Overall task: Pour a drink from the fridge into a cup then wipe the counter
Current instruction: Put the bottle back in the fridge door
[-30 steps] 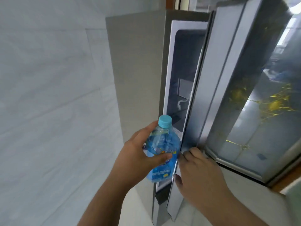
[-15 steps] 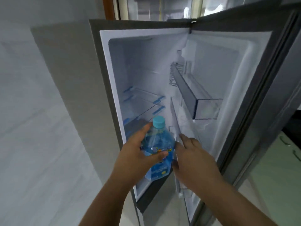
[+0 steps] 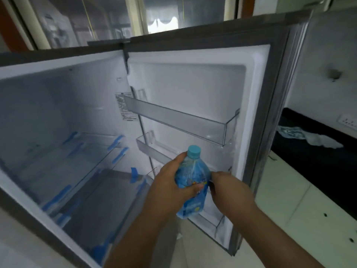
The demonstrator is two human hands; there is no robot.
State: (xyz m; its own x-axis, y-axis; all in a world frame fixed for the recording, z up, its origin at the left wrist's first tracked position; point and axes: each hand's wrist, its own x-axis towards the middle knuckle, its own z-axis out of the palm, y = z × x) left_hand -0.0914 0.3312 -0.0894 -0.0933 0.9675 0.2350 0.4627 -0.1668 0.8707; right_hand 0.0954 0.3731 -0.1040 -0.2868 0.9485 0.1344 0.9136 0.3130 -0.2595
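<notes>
Bottle (image 3: 190, 178): clear plastic, blue printed label, pale blue cap (image 3: 194, 151) screwed on; held upright with a slight tilt, in front of the lower shelves of the open fridge door (image 3: 257, 105); not resting on any shelf.

Left hand (image 3: 170, 186): wrapped round the bottle's shoulder and upper body; thumb up by the neck, just below the cap; one fingertip visible across the label at the front; the grip carries the bottle.

Right hand (image 3: 229, 188): just beside the bottle on its right, at label height; fingers point toward the bottle and appear to touch its side; whether they curl round it cannot be told, as the fingertips are hidden behind the bottle.

Fridge (image 3: 58, 117): door swung wide to the right; white interior; glass shelves (image 3: 81, 151) with strips of blue tape (image 3: 117, 142) along their edges; no items seen on the shelves; printed sticker (image 3: 123, 107) on the inner right wall.

Door bins: upper bin (image 3: 179, 122) clear, nothing seen inside; middle bin (image 3: 152, 149) partly hidden by the hands; lowest bin (image 3: 210, 219) below the bottle.

Counter (image 3: 309, 151): dark, to the right beyond the door; crumpled cloth (image 3: 305, 136), white and pale blue, lying on it; wall socket (image 3: 347, 122) above; pale cabinet fronts (image 3: 301, 219) beneath.

Window (image 3: 116, 20): behind the fridge top; view blurred.
</notes>
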